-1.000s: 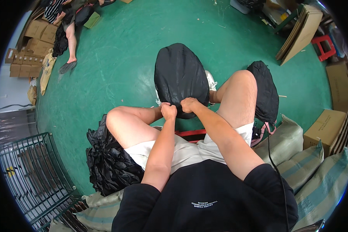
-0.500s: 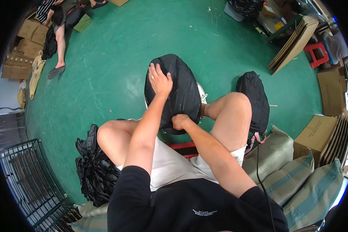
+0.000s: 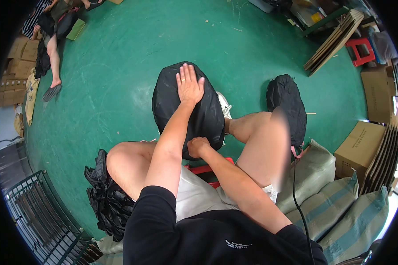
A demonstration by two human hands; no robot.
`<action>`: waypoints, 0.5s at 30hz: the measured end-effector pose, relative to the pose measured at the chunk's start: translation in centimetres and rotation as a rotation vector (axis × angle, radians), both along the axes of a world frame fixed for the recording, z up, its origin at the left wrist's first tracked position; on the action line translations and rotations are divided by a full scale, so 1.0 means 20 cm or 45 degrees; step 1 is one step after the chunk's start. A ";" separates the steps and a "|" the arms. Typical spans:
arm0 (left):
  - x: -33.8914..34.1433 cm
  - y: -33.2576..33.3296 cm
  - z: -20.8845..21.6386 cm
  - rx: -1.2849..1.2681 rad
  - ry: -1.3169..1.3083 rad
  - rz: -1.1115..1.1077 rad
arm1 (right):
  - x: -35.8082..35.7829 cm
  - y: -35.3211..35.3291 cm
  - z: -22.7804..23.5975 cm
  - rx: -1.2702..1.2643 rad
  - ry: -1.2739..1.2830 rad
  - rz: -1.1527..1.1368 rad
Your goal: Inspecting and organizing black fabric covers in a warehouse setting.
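Note:
A rounded bundle in black fabric [image 3: 168, 101], like a bag under a cover, stands between my knees. My left hand [image 3: 190, 86] lies flat against its upper part, fingers straight and spread a little. At the near lower end, my right hand [image 3: 198, 146] is closed on the edge of the black fabric. What lies inside its fist is hidden. To the right, beyond my knee, rests a second black fabric-covered bag [image 3: 287, 104] with a pink strap [image 3: 297, 152] at its near end.
Crumpled black fabric [image 3: 110, 198] lies by my left leg. A green metal rack [image 3: 44, 216] stands at lower left. Stuffed woven sacks [image 3: 327, 207] and a cardboard box [image 3: 359, 145] sit at right. Another person's leg [image 3: 53, 59] extends at upper left. A red stool [image 3: 360, 52] stands at far right.
The bundle has turned and tilted to the left. My left hand has slid toward its top middle. My right hand, still closed on the fabric, has shifted slightly left and nearer.

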State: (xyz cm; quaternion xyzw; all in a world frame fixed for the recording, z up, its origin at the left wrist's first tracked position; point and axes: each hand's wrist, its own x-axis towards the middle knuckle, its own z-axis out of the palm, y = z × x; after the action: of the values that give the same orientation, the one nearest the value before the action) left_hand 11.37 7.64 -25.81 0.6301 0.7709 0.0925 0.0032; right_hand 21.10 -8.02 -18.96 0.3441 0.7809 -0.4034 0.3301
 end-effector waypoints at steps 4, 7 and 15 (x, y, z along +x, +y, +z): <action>0.07 -0.01 0.07 -0.012 -0.055 -0.260 | 0.00 0.00 0.01 -0.026 -0.056 0.003; 0.03 -0.05 0.06 0.030 -0.081 -0.216 | 0.00 0.02 0.02 -0.032 -0.051 0.041; -0.19 -0.34 0.06 0.045 0.169 0.431 | 0.00 -0.01 0.01 0.007 -0.012 0.015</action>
State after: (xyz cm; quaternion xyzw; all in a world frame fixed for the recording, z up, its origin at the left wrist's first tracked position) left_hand 7.59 0.79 -24.66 0.4960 0.8628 0.0635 -0.0744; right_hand 21.03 -8.32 -18.77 0.3424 0.7825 -0.3976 0.3353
